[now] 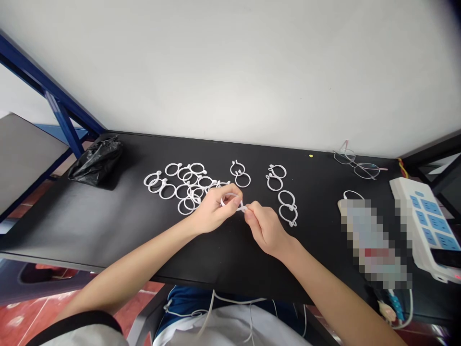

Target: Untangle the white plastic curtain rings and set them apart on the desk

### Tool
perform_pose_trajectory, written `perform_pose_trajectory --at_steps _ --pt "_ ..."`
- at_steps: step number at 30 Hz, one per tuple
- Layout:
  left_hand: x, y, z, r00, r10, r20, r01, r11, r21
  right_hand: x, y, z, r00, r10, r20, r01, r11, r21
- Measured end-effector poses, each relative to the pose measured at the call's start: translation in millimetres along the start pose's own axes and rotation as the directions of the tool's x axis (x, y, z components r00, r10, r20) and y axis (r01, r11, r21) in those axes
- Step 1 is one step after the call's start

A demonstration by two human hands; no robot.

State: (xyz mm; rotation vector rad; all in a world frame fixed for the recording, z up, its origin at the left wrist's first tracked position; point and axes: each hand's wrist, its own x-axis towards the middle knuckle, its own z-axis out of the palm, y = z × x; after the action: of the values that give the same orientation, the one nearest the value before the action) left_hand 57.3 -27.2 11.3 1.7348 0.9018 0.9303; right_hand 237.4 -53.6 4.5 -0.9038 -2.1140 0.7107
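Bare forearms (126,274) reach over the black counter (72,226), the left hand (214,211) with fingers (232,192) closed round a white plastic ring (223,202), the right hand (265,228) with fingers (250,209) pinching its edge, just beside a loose heap of matching rings (183,190).

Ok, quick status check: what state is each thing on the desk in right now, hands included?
Left hand: gripping a white plastic ring
Right hand: pinching the same ring
Loose white rings: heaped, overlapping
Paired white rings: lying in small pairs, apart from the heap
Black plastic bag: crumpled
Glasses: lying open
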Motion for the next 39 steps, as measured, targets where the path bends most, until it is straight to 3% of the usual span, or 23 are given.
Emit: perform_pose_trajectory --at_steps 4,7,11,14,17,23,31,39 --pt "1 1 -0.5 1.0 0.008 -0.009 -0.007 0.998 0.058 0 0 0 1.0 0.017 0.002 -0.017 1.0 0.015" --pt "5 2 -8.8 0.995 0.099 0.011 -0.098 0.962 0.255 1 3 2 0.996 0.065 -0.059 -0.066 0.998 -0.011" --pt "14 -4 -25.6 0.958 0.276 0.073 -0.252 0.701 0.667 5 10 5 0.967 0.178 -0.183 -0.189 0.981 -0.046" --pt "18 -13 -31.3 0.95 0.297 0.097 -0.258 0.572 0.779 7 13 8 0.97 0.143 -0.197 -0.174 0.974 -0.149" --pt "19 -21 -30.4 0.945 0.302 0.129 -0.274 0.507 0.818 9 13 10 0.989 0.08 -0.125 -0.113 0.953 -0.282" --pt "20 -27 -28.8 0.968 0.23 0.101 -0.211 0.525 0.824 8 21 13 0.987 0.158 -0.038 -0.159 0.899 -0.407" --pt "19 -30 -28.5 0.974 0.203 0.101 -0.196 0.527 0.827 8 28 9 0.967 0.167 -0.193 -0.226 0.91 -0.347" --pt "18 -31 -28.6 0.973 0.201 0.11 -0.201 0.514 0.834 10 27 0 0.969 0.209 -0.127 -0.244 0.878 -0.413"
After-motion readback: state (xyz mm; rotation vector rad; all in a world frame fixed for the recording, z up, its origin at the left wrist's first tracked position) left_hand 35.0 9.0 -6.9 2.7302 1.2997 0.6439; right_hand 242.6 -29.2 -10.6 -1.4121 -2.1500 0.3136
